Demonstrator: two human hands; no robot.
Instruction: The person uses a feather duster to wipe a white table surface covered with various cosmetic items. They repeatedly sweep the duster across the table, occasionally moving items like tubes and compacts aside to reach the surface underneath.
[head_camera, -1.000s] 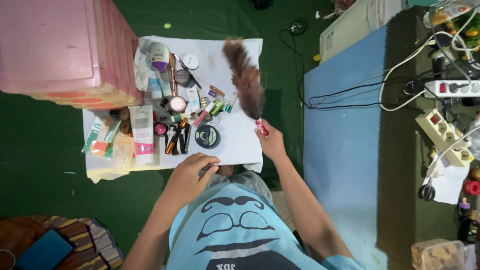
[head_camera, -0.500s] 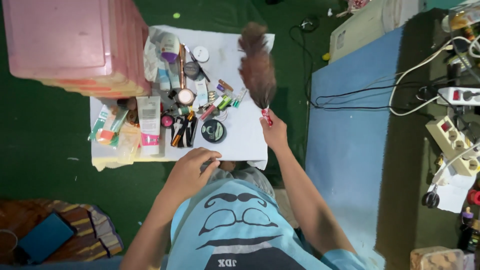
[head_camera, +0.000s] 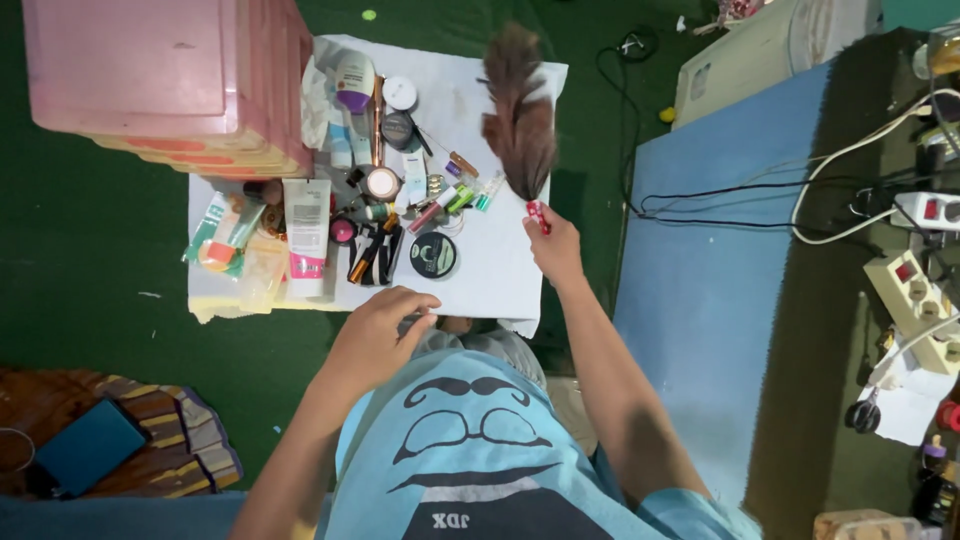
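I am looking straight down at my two hands over a white cloth (head_camera: 500, 270) that is lying on a green floor (head_camera: 90, 280). My right hand (head_camera: 556, 250) is gripping the red handle of a brown feather duster (head_camera: 520, 120), fingers closed tight around it. The feathers are pointing away from me and are lying over the far right part of the cloth, just beside a cluster of small tubes (head_camera: 455, 195). The handle end is sitting near the right edge of the cloth.

My left hand (head_camera: 380, 335) is resting at the near edge of the cloth, fingers curled down with the fingertips touching the cloth. I cannot tell whether it is pinching anything beneath them. A round black tin (head_camera: 433, 255) is lying just beyond that hand, and a long white tube with a pink end (head_camera: 306, 235) is lying further left, well apart from the duster. More small jars, tubes and brushes are crowding the middle and left of the cloth.

A pink plastic box (head_camera: 150, 80) is standing at the far left corner, overlapping the cloth. A blue mat (head_camera: 710, 300) is stretching along my right, with black cables (head_camera: 700, 190) running across it. White power strips (head_camera: 915, 290) are sitting further right. I am wearing a light blue shirt (head_camera: 470, 450), which is filling the bottom of the view. A dark blue flat case (head_camera: 85, 450) is lying on a patterned rug at the lower left.
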